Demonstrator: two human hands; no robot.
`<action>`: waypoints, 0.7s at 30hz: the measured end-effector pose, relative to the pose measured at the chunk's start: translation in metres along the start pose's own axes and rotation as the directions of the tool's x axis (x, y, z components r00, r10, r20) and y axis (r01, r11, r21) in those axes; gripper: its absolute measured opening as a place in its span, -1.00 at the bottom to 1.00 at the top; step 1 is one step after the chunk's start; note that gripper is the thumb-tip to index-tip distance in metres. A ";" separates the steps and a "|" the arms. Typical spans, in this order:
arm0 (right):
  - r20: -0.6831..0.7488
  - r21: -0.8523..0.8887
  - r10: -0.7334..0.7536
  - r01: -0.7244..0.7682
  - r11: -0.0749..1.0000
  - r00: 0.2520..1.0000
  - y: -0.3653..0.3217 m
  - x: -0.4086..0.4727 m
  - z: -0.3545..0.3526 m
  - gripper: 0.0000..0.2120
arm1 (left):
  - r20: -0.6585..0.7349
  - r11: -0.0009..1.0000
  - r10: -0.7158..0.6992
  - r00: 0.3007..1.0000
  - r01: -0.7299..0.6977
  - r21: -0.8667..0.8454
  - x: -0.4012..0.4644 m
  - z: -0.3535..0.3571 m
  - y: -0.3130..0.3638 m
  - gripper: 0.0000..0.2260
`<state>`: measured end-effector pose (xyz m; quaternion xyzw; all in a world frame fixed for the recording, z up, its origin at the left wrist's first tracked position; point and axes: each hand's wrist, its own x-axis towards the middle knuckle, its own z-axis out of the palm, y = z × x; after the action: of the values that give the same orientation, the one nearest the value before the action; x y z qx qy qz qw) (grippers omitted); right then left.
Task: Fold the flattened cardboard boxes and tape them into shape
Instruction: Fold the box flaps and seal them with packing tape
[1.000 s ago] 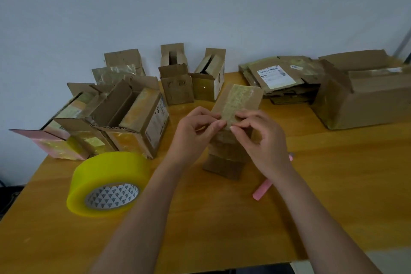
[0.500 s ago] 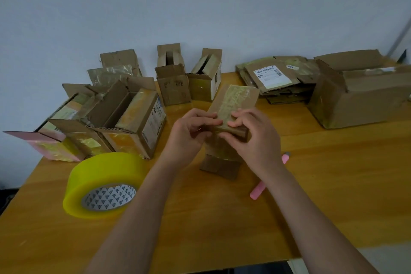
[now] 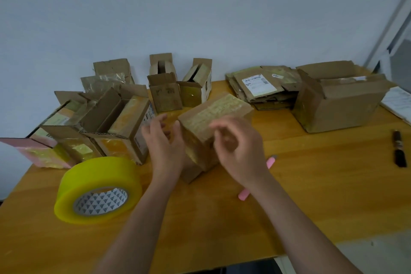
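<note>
The left hand (image 3: 163,140) is beside the left face of the small brown cardboard box with yellowed tape on top (image 3: 213,118), fingers straight and spread, the thumb edge touching or almost touching the box; motion blur leaves contact uncertain. The right hand (image 3: 239,147) is in front of the box's near right face, fingers loosely curled; whether they grip anything cannot be told, owing to blur. The box stands near the middle of the wooden tabletop (image 3: 311,196), its taped top face running lengthwise away and to the right. A pink pen-like object (image 3: 270,162) lies right of the box, partly hidden by the right wrist. The yellow tape roll (image 3: 97,189) lies near and left of the box. Open cardboard boxes (image 3: 124,122) stand left of it. A stack of flattened cardboard (image 3: 260,87) lies beyond and right of it; the white barcode label is too small to read.
</note>
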<state>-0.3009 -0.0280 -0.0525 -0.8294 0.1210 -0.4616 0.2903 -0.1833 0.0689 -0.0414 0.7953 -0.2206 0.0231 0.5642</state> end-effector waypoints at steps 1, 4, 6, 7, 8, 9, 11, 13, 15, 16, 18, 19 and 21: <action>-0.131 -0.105 0.025 -0.039 0.994 0.991 0.006 0.006 -0.001 -0.85 | 0.027 1.000 -0.009 1.000 0.009 0.013 0.000 -0.001 0.002 -0.71; -0.228 -0.251 0.293 -0.347 0.904 0.929 0.022 0.033 -0.011 -0.68 | 0.109 0.997 -0.009 0.994 0.000 0.082 0.002 0.003 0.005 -0.71; -0.081 -0.219 0.503 -0.508 0.833 0.860 0.029 0.046 -0.013 -0.45 | 0.117 0.994 -0.018 0.993 0.005 0.108 0.004 0.007 0.008 -0.73; -0.012 -0.179 0.571 -0.563 0.807 0.821 0.029 0.051 -0.012 -0.34 | 0.119 0.993 -0.038 0.992 0.025 0.111 0.005 0.009 0.012 -0.72; 0.036 -0.143 0.610 -0.600 0.787 0.791 0.028 0.055 -0.011 -0.24 | 0.129 0.993 -0.068 0.989 0.054 0.107 0.006 0.012 0.015 -0.72; 0.066 -0.133 0.630 -0.619 0.774 0.773 0.027 0.058 -0.008 -0.16 | 0.146 0.991 -0.099 0.984 0.085 0.102 0.006 0.015 0.018 -0.71; 0.084 -0.168 0.646 -0.628 0.760 0.759 0.029 0.059 -0.006 -0.13 | 0.164 0.988 -0.134 0.977 0.118 0.103 0.006 0.021 0.022 -0.60; 0.031 -0.182 0.661 -0.646 0.741 0.749 0.034 0.057 -0.005 -0.24 | 0.169 0.988 -0.156 0.973 0.155 0.023 0.007 0.021 0.024 -0.58; -0.039 -0.119 0.702 -0.701 0.704 0.711 0.041 0.056 -0.008 -0.35 | 0.196 0.964 -0.212 0.957 0.238 -0.120 0.011 0.019 0.024 -0.57; -0.067 -0.085 0.715 -0.718 0.691 0.696 0.044 0.055 -0.009 -0.42 | 0.216 0.940 -0.246 0.945 0.287 -0.185 0.013 0.018 0.023 -0.55; -0.119 -0.043 0.706 -0.714 0.699 0.698 0.048 0.052 -0.010 -0.59 | 0.256 0.884 -0.295 0.920 0.365 -0.291 0.018 0.016 0.024 -0.51; -0.143 -0.036 0.688 -0.699 0.715 0.711 0.049 0.051 -0.010 -0.67 | 0.280 0.858 -0.311 0.908 0.396 -0.329 0.019 0.015 0.024 -0.50; -0.178 -0.052 0.649 -0.665 0.745 0.740 0.049 0.048 -0.012 -0.79 | 0.324 0.810 -0.325 0.889 0.438 -0.390 0.019 0.015 0.025 -0.50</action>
<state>-0.2818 -0.0941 -0.0436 -0.7116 0.4528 -0.3820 0.3776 -0.1784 0.0425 -0.0192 0.6664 -0.1213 -0.2404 0.6953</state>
